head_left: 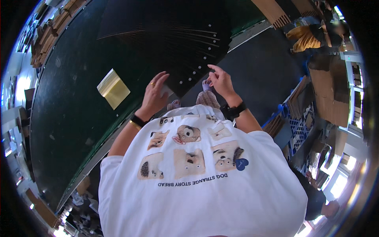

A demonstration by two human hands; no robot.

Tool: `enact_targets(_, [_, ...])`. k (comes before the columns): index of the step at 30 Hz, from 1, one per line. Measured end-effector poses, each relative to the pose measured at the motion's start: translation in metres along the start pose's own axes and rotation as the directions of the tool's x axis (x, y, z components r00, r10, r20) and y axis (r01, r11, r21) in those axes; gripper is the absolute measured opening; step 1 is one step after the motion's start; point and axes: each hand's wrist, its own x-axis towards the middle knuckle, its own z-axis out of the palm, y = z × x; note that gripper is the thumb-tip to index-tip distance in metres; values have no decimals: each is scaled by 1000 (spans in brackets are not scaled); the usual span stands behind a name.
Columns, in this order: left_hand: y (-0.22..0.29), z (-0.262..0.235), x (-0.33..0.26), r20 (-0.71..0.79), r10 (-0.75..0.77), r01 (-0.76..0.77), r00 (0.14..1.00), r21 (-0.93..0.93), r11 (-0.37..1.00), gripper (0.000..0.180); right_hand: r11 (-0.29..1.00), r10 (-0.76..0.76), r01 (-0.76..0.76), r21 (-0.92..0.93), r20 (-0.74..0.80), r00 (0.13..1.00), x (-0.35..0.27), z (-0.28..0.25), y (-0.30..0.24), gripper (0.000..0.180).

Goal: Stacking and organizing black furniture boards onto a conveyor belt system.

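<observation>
Black sheets (pixel 173 43) lie fanned out in a stack, with small white round dots (pixel 205 58) spaced along their near right edges. My left hand (pixel 155 94) is beside the near left edge of the sheets, fingers apart and bent, with nothing visible in it. On the other side, my right hand (pixel 221 81) hovers close to the dotted edge. Its index finger and thumb are curved and apart; whether something tiny sticks to a fingertip is too small to tell. Left of my left hand lies a yellow pad (pixel 114 90) that looks partly wrapped in clear film.
The dark green tabletop (pixel 71 98) extends to the left, its edge passing just in front of me. Stacked cardboard (pixel 327 85) and a blue-and-white crate (pixel 300 132) stand on the right. A person in orange-brown trousers (pixel 306 38) is at the far right.
</observation>
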Motion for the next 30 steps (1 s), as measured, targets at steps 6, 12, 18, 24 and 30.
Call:
enact_targets(6, [17,2,17,-205,-152,162,967,31,986,54,981,3,0,193,-11,1000,79,-73,29,28])
enact_targets(12, [59,45,60,-311,-339,317,888,-120,941,50,960,-10,5,282,17,1000,183,-155,73,27])
enact_targets(18, [72,78,102,-222,-626,456,747,-515,726,45,972,-106,79,223,115,988,303,-180,76,34])
enact_targets(24, [89,90,132,-226,-637,439,737,-555,706,40,960,-276,280,-9,134,952,420,-143,50,46])
enact_targets(30, [101,85,155,-46,-793,401,608,-843,357,35,983,-92,124,-138,219,971,479,-108,35,50])
